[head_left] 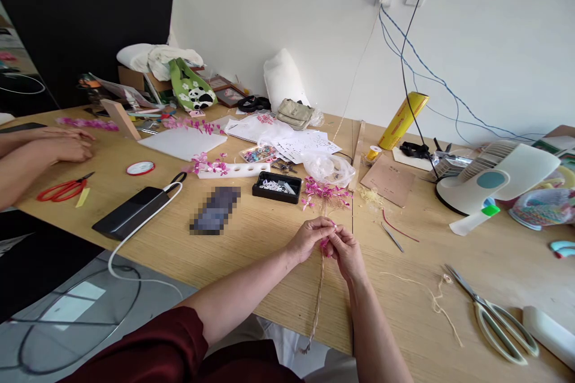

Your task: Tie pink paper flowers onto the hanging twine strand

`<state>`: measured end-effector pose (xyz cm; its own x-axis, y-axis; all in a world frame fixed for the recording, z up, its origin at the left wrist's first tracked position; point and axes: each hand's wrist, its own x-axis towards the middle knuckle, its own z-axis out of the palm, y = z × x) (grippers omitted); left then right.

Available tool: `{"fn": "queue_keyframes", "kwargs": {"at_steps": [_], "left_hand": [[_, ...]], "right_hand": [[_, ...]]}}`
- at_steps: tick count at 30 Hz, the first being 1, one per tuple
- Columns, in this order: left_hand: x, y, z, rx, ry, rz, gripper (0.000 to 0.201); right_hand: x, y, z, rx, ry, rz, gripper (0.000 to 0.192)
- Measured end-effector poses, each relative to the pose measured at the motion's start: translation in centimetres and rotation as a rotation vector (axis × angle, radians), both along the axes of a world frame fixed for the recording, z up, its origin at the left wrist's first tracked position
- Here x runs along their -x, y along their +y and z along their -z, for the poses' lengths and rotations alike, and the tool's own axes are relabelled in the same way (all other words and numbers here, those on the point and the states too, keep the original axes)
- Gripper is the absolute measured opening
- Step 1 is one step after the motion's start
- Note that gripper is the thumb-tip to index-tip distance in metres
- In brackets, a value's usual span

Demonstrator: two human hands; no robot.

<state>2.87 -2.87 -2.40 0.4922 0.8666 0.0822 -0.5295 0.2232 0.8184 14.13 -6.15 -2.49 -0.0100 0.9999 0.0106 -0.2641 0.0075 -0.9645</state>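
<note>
Your left hand (309,238) and right hand (345,251) meet over the desk (251,245), both pinching a pink flower sprig (324,243) onto a twine stem (320,287) that trails off the near edge. One sprig bound, it seems; more loose pink blossoms (324,192) wait just beyond.

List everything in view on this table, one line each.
twine cord: 1, tan, hanging from both hands over table edge
pink flowers: cluster, pink, beyond hands
black tray: 1, table centre
pale scissors: 1, right front
red scissors: 1, far left
power bank: 1, black, white cable
desk fan: 1, white, right
co-worker's hands: 2, left edge
left hand: pinching cord
right hand: pinching cord
</note>
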Motion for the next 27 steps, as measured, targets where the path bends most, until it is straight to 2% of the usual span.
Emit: {"fn": "queue_keyframes", "kwargs": {"at_steps": [5,11,15,18,21,27], "left_hand": [[-0.3,-0.5,-0.6,-0.052,0.088,-0.126,0.029],[-0.6,-0.6,-0.5,-0.107,0.174,-0.292,0.028],[-0.6,-0.8,-0.3,-0.127,0.196,-0.286,0.026],[-0.7,-0.8,-0.1,-0.105,0.199,-0.275,0.025],[-0.7,-0.7,0.0,-0.118,0.221,-0.317,0.024],[-0.4,-0.5,-0.3,-0.223,0.246,-0.379,0.022]], "right_hand": [[0.4,0.1,0.1,-0.051,-0.015,0.081,0.021],[1.0,0.1,0.1,-0.088,-0.099,0.211,0.022],[1.3,0.1,0.3,-0.107,-0.184,0.296,0.022],[1.4,0.1,0.6,-0.146,-0.326,0.360,0.020],[1.3,0.2,0.9,-0.195,-0.467,0.413,0.018],[1.3,0.2,1.1,-0.210,-0.454,0.374,0.017]]}}
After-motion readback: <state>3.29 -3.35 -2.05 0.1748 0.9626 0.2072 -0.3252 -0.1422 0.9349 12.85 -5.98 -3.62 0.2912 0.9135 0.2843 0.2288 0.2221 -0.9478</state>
